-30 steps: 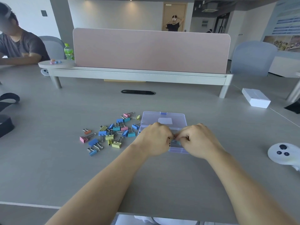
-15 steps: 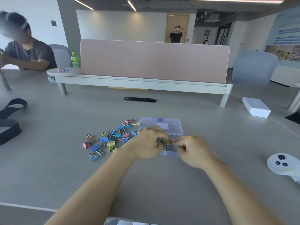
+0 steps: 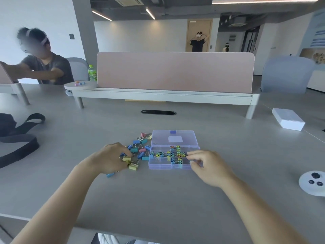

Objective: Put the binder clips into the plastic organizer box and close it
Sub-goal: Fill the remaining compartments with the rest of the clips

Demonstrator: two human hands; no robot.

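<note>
The clear lilac organizer box (image 3: 159,167) lies open on the grey table, its lid (image 3: 174,138) folded back flat. Several small coloured binder clips (image 3: 174,155) fill its middle compartments. A loose pile of bigger binder clips (image 3: 140,148) in blue, pink, teal and yellow lies just left of the box. My left hand (image 3: 110,159) rests on the near side of that pile, fingertips pinching a yellow clip (image 3: 127,157). My right hand (image 3: 209,166) is at the box's right end, thumb and curled fingers holding its near right corner.
A white carton (image 3: 288,118) lies at the far right and a white controller (image 3: 313,184) at the right edge. Black straps (image 3: 15,138) lie at the left. A pink divider (image 3: 175,71) on a raised shelf crosses the back. A person (image 3: 42,62) sits far left.
The box, shut a second ago, now lies open with its lid back. My left hand has left it for the clip pile; my right hand has shifted to the box's right end.
</note>
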